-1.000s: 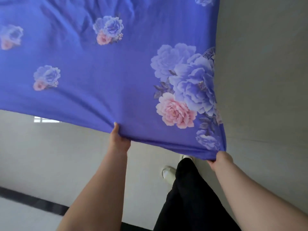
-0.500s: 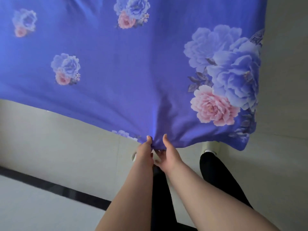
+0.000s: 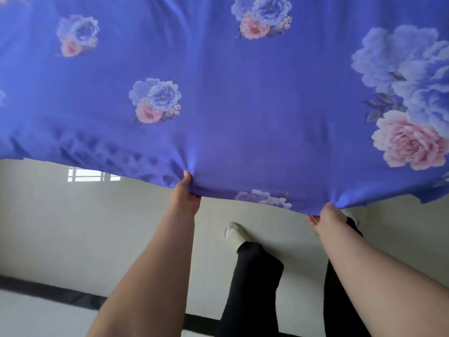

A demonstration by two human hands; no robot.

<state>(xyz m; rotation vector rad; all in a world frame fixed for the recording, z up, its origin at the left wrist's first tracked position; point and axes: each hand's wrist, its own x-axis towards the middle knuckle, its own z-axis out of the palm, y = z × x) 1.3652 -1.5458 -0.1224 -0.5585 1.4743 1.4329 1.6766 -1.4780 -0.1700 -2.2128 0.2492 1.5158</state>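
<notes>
Blue floral sheet (image 3: 243, 113) held spread out above the pale floor (image 3: 73, 227), both hands pinching its near edge.
Left hand (image 3: 185, 193) and right hand (image 3: 326, 218) grip the hem, well apart; best to keep even tension, level hands, edge clear of the shoes (image 3: 234, 233).

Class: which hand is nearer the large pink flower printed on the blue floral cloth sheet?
The right hand. It pinches the hem of the blue floral sheet just below and left of the large pink flower; the left hand grips the hem much farther left.
</notes>
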